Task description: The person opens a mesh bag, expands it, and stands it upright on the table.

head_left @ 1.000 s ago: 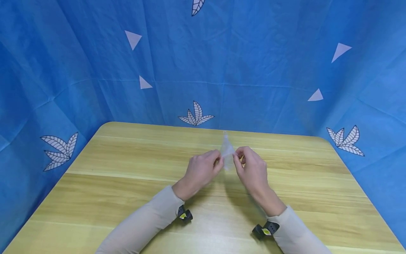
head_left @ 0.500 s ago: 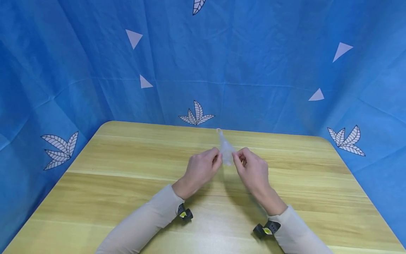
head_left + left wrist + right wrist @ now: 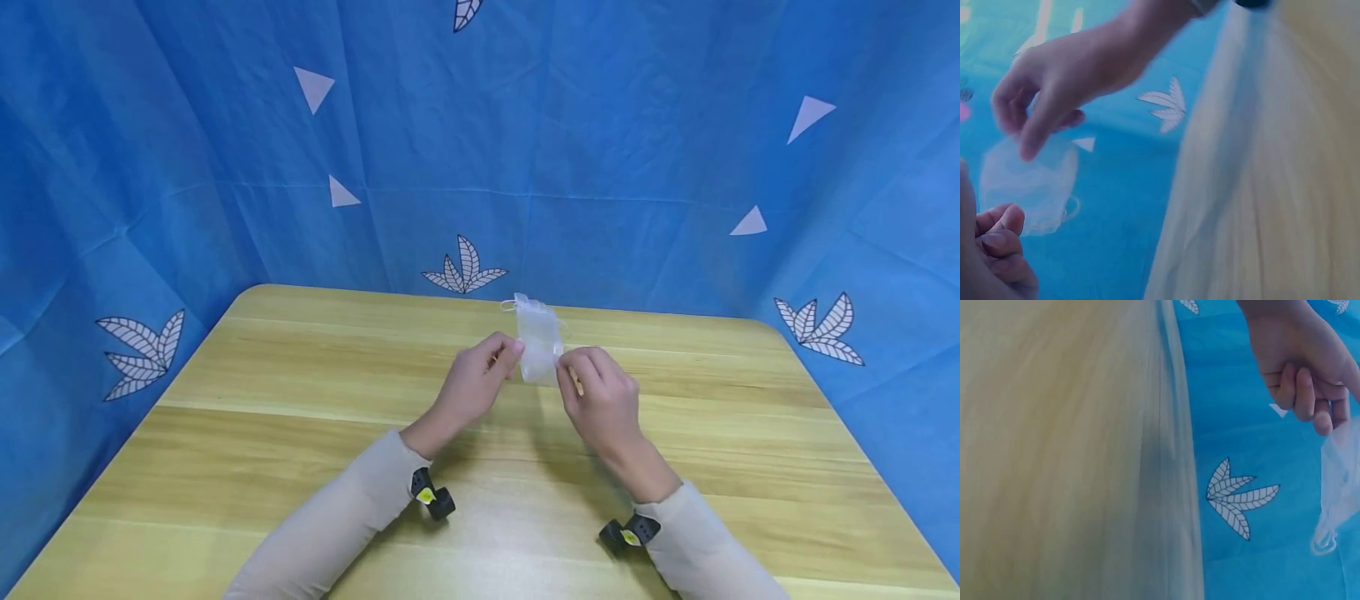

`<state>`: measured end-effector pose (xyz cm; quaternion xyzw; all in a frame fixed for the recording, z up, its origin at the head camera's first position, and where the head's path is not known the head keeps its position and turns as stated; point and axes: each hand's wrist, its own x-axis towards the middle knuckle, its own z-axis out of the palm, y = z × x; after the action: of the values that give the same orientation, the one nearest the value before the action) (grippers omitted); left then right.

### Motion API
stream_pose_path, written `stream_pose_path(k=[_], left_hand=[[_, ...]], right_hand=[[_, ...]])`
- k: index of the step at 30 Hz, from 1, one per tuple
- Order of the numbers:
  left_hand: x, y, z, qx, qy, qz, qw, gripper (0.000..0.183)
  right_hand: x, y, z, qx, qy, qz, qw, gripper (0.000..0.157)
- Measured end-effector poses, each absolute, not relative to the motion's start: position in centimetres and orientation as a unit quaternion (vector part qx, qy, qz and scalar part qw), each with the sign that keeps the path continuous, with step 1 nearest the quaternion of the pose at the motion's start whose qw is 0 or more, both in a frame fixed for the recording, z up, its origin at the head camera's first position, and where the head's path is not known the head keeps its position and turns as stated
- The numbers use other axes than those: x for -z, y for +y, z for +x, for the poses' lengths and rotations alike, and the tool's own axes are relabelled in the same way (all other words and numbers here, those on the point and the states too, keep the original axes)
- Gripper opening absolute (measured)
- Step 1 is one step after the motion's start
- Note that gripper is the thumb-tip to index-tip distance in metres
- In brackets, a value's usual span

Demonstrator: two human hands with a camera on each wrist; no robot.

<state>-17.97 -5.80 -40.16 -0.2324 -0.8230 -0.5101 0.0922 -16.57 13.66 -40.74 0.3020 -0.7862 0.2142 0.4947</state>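
Observation:
A small sheer white drawstring pouch [image 3: 538, 329] is held up over the table, its flat side showing and a thin white cord [image 3: 508, 305] looping out at the far end. My left hand [image 3: 474, 379] pinches the pouch's left edge between thumb and forefinger. Opposite it, my right hand [image 3: 602, 400] pinches the right edge, the other fingers curled in. In the left wrist view the see-through pouch [image 3: 1029, 184] hangs between both hands. At the right border of the right wrist view, only part of the pouch [image 3: 1340, 475] shows, with bunched cord loops [image 3: 1324, 540] below.
The wooden table [image 3: 300, 367] lies beneath both forearms. A blue curtain [image 3: 637, 150] printed with white leaves and triangles rises behind it and along both sides. Each wrist wears a black strapped camera, such as the left wrist camera [image 3: 435, 498].
The pouch has gone from a narrow, pointed shape to a broader flat one, with its cords now out at both sides. The left hand has shifted slightly; the right hand stays nearly in place.

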Motion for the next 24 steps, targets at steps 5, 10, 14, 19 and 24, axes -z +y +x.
stream_pose_path(k=[5,10,14,19,24], left_hand=[[40.1,-6.1,-18.7,0.595,-0.773,-0.21,0.067,0.027],[40.2,-6.4,-19.0,0.603,-0.767,-0.201,0.088,0.022],[40.1,-6.7,-19.3,0.619,-0.759,-0.179,0.092,0.022],[40.0,-7.0,-19.6,0.634,-0.752,-0.166,0.069,0.021],[40.1,-7.0,-19.6,0.61,-0.774,-0.16,0.059,0.02]], right_hand=[[40.7,13.8,-16.7,-0.188,-0.761,0.36,0.505,0.014],[40.6,14.0,-16.7,-0.212,-0.765,0.384,0.471,0.034],[40.2,14.4,-16.6,-0.316,-0.786,0.307,0.434,0.036],[39.3,14.7,-16.6,-0.461,-0.826,0.159,0.283,0.021],[38.9,15.1,-16.8,-0.558,-0.817,0.078,0.123,0.037]])
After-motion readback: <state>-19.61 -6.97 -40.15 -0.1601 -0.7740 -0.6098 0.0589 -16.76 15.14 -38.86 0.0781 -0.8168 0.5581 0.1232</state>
